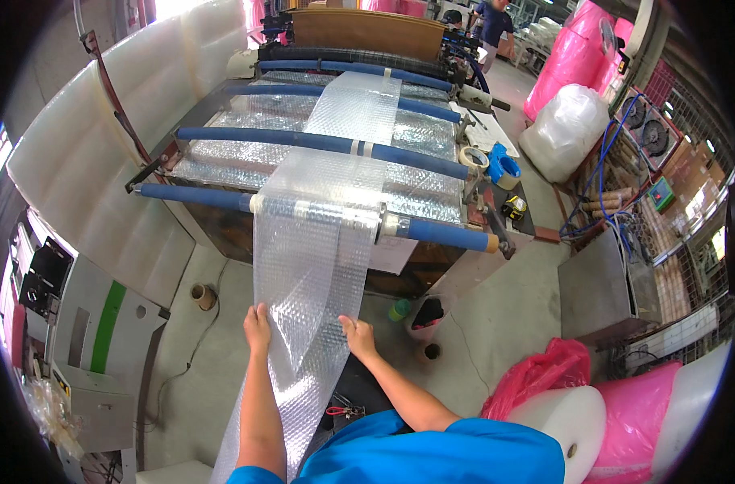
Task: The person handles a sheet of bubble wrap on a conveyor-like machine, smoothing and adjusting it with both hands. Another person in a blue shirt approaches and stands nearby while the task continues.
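View from above the worker's forearms, facing the roller machine. A long strip of clear bubble-wrap film ran off the nearest blue cylindrical roller of the machine and hung down toward the person, passing between the two arms and continuing below them toward the lower edge.

The left hand lay on the strip's left margin, fingers close together and curled over the edge; it appeared to grip the film, though whether the thumb closed beneath it could not be told from this angle. The right hand rested on the right margin, fingers folded down onto the sheet, holding that edge in like fashion. Between the hands the film lay fairly flat, with slight lengthwise puckers.

Judged by its look, the strip was very light, limp and easily creased, with no stiffness of its own; it would sag or twist wherever tension was uneven. Its surface was probably slick, and its air cells could burst under hard pinching. The two side margins, level with one another, seemed the proper places to hold, with an even pull on both.

Beyond the right hand, near the machine's foot, stood a small green-capped bottle; further right lay a pink plastic bag beside a white foam roll.
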The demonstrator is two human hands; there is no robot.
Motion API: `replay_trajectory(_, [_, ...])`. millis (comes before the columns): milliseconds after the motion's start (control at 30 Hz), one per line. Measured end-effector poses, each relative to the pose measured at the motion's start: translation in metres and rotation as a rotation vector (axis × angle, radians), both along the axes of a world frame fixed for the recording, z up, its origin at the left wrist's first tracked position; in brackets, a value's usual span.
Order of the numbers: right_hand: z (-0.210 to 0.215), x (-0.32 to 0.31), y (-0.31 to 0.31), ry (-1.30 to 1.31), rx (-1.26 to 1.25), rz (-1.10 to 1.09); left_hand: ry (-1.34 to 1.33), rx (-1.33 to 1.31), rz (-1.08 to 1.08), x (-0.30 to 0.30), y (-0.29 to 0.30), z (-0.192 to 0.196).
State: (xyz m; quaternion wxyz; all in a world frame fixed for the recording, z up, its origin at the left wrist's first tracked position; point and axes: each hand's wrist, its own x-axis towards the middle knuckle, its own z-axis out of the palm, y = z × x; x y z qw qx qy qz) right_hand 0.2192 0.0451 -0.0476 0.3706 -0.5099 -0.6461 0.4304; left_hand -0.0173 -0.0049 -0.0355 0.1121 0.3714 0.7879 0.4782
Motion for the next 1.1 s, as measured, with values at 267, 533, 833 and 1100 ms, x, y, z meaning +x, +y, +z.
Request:
replay_trajectory(267, [0.066,-0.008,0.075,0.153,0.129,-0.027,-0.070,0.123,-0.106,-0.018,0.074,0.065])
replay_trajectory(533, [0.110,-0.028,0.087,0.402,0.050,-0.158,-0.144,0.003,-0.124,-0.022,0.080,0.129])
replay_trajectory(833, [0.052,-0.007,-0.031,0.043,-0.153,0.053,-0.279,-0.162,-0.125,0.009,-0.033,0.116])
replay_trajectory(1100, [0.244,-0.001,-0.049,0.590,0.299,0.176,-0.249,-0.006,-0.121,0.001,-0.062,0.133])
